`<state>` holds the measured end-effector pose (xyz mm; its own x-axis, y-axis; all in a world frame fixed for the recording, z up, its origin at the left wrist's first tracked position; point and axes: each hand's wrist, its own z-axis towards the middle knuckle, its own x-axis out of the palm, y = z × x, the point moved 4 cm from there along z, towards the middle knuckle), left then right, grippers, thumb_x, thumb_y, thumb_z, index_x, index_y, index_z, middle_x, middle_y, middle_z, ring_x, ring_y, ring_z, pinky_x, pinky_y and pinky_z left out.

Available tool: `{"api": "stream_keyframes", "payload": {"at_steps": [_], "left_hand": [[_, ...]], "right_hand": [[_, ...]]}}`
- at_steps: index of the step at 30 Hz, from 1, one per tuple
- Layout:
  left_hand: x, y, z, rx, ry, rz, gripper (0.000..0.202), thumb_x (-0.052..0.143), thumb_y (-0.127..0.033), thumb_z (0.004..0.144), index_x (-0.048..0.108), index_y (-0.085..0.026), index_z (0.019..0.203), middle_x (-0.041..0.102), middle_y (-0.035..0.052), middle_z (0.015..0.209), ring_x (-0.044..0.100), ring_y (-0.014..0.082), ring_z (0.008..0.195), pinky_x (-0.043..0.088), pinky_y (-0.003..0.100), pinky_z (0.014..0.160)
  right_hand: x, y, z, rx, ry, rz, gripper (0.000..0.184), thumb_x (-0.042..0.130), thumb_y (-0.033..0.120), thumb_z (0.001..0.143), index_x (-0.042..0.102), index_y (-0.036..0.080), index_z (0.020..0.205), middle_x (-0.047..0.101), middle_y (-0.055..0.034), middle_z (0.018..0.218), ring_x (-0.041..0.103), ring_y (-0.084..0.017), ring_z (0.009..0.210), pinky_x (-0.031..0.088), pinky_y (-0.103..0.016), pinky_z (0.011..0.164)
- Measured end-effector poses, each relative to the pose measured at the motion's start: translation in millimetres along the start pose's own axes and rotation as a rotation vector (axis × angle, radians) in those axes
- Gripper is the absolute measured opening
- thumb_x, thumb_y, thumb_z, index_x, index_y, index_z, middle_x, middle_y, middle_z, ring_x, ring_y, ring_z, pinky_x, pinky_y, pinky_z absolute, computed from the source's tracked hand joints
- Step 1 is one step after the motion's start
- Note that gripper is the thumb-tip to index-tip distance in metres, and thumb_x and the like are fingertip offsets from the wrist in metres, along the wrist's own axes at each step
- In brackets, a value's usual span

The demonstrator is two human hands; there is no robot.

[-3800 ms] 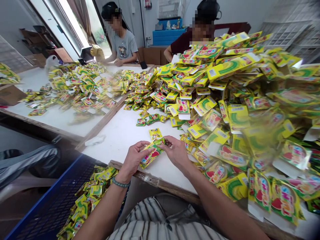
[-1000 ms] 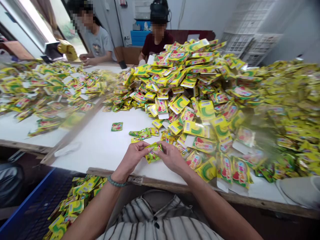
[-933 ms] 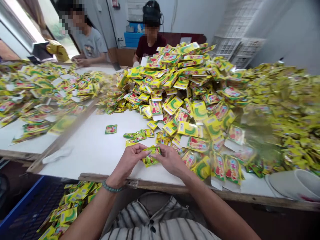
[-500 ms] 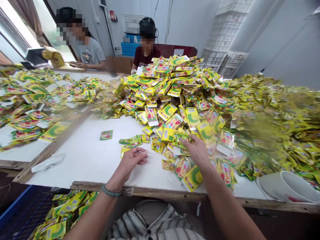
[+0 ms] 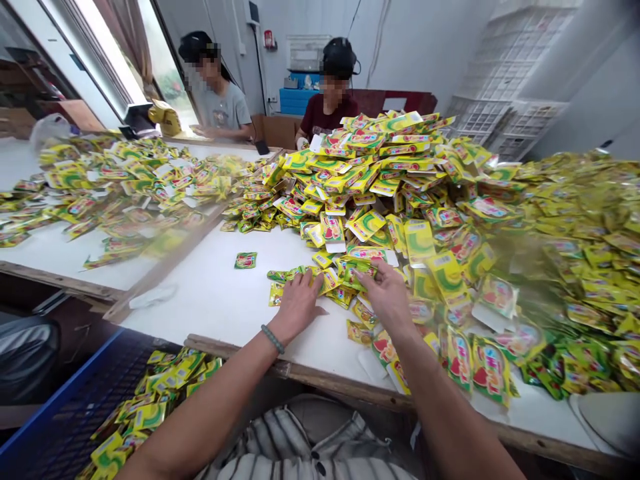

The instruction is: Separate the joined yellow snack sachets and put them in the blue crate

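Observation:
My left hand [image 5: 300,303] lies palm down on the white table, its fingers stretched over small green and yellow packets [image 5: 283,274]. Between the thumb and fingers of my right hand [image 5: 389,297] is a green packet [image 5: 356,272], with red and pink print on it. Just beyond my hands rises a big heap of flat yellow boxes [image 5: 370,227] with white end flaps. One green packet [image 5: 245,260] lies by itself to the left. More yellow packets [image 5: 359,331] are beside my right wrist.
A wooden divider [image 5: 165,267] crosses the table, with more boxes [image 5: 145,180] behind it. Foil packets [image 5: 590,240] are piled at the right, near a white tub [image 5: 613,417]. A blue crate [image 5: 55,427] of yellow boxes stands below the edge. Two people [image 5: 327,117] sit opposite.
My left hand has moved forward from above the bare table onto the packets, and its fingers have spread. My right hand keeps the green packet. The camera view has swung left.

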<state>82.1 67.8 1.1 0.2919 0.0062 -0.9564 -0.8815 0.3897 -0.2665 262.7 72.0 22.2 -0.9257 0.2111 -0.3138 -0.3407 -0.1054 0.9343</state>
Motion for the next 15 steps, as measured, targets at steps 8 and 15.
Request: {"api": "stream_keyframes", "payload": {"at_steps": [8,15], "left_hand": [[-19.4,55.3,-19.0,-0.354,0.025,-0.58,0.031,0.057,-0.033,0.081,0.061,-0.018,0.108,0.069,0.007,0.09,0.063,0.0233,0.082,0.047,0.031,0.072],[-12.9,48.1,-57.9,-0.442,0.085,-1.334,0.053,0.074,-0.042,0.069,0.057,-0.017,0.112,0.07,0.0079,0.103,0.065,0.0187,0.084,0.049,0.027,0.075]], "right_hand": [[43.4,15.0,14.3,-0.099,0.028,0.016,0.034,0.055,0.047,0.081,0.06,0.019,0.098,0.051,0.0029,0.063,0.043,-0.013,0.056,0.034,-0.025,0.054],[64.9,10.4,0.1,-0.103,0.297,-0.127,0.03,0.054,0.035,0.081,0.063,0.019,0.105,0.06,0.0003,0.072,0.049,-0.015,0.064,0.038,-0.026,0.061]]}}
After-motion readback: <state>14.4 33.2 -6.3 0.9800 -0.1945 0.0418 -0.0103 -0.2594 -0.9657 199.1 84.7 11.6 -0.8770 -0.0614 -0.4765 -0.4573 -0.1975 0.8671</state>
